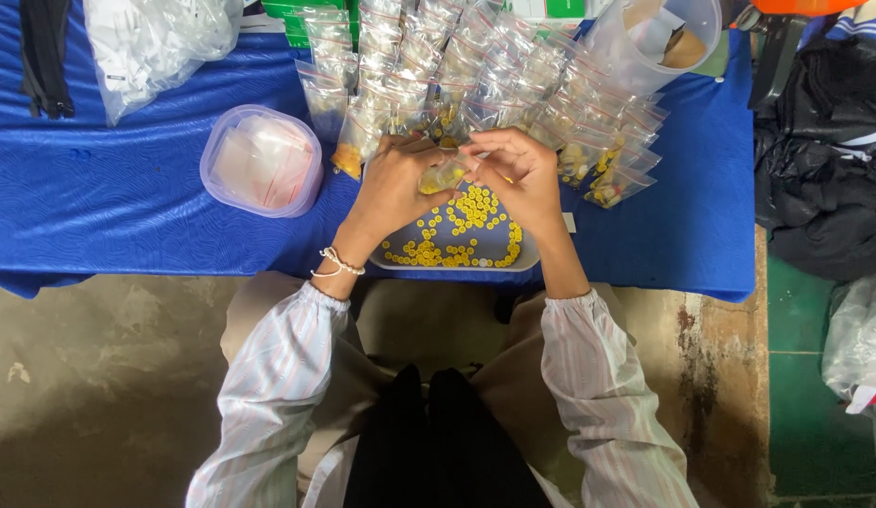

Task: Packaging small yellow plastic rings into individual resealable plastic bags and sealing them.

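Left hand and right hand pinch a small clear bag of yellow buttons above the tray, mid-tabletop. Light, limp, slippery film; best pinched at its top edge.

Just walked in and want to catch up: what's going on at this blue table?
A seated person holds a small clear bag between the left hand and the right hand, above a tray strewn with small yellow buttons. The bag seems to have some yellow pieces inside. Behind the hands, rows of filled little bags lie overlapping on the blue cloth. A round tub with flat empty bags stands to the left.
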